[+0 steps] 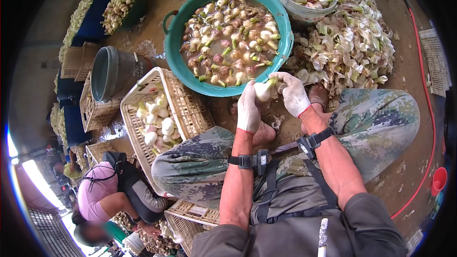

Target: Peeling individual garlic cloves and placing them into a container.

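Observation:
My left hand (249, 110), in a white knit glove, holds a white garlic bulb (263, 92) with a short green stalk. My right hand (293, 92), gloved alike, has its fingers closed at the stalk and outer skin of the same bulb. A small brownish piece shows by the right fingers; whether it is skin or a tool I cannot tell. Both hands are at the near rim of a green plastic tub (228, 92). Unpeeled garlic bulbs (235, 35) with cut stalks float in its murky water.
On the left, a cream plastic crate (191, 103) holds peeled garlic bulbs (159, 121). A white bucket (303, 14) of bulbs stands behind a heap of garlic skins (346, 43). A red hose (425, 75) runs along the right. A person (103, 189) crouches at lower left.

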Demonstrator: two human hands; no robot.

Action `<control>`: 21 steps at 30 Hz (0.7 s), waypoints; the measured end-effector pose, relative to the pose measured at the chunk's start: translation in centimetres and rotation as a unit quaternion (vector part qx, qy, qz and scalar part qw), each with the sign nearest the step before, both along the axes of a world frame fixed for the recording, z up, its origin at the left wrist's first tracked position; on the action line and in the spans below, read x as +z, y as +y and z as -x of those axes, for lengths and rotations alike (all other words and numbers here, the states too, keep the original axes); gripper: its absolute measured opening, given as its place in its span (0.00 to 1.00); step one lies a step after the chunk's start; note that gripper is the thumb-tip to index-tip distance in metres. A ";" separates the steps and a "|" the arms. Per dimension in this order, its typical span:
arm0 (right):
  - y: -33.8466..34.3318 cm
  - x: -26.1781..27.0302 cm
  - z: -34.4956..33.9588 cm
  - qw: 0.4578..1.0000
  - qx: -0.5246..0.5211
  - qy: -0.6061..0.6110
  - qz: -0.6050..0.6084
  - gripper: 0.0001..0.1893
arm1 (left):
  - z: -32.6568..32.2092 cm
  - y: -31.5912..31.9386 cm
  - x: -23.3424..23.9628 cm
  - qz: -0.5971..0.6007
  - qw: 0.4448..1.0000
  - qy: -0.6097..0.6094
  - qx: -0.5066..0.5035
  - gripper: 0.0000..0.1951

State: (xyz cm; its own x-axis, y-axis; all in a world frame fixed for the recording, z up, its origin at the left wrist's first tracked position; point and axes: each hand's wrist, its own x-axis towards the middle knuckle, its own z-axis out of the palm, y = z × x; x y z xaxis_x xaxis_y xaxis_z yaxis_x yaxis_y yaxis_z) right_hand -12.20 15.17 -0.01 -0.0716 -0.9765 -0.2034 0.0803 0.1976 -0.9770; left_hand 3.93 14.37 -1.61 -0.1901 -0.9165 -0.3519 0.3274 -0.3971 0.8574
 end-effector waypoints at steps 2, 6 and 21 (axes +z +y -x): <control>0.1 -0.9 0.4 0.995 0.028 -0.093 -0.026 0.22 | 0.5 -0.3 0.3 0.001 0.997 -0.068 0.043 0.20; 0.4 -0.4 -0.5 0.980 0.049 -0.191 -0.041 0.17 | -0.4 -0.9 0.8 0.125 0.930 -0.338 0.079 0.19; 0.5 -1.3 -0.1 0.997 0.011 0.040 -0.061 0.18 | -0.4 0.1 2.8 0.305 0.832 -0.463 -0.031 0.09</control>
State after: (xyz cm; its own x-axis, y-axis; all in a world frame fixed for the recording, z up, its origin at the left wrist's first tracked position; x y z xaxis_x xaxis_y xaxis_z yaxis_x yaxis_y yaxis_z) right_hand -12.09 15.63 -1.35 -0.0706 -0.9466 -0.3146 -0.0032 0.3156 -0.9489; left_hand 4.35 14.44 1.18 -0.1501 -0.9768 0.1529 -0.5897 0.2126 0.7791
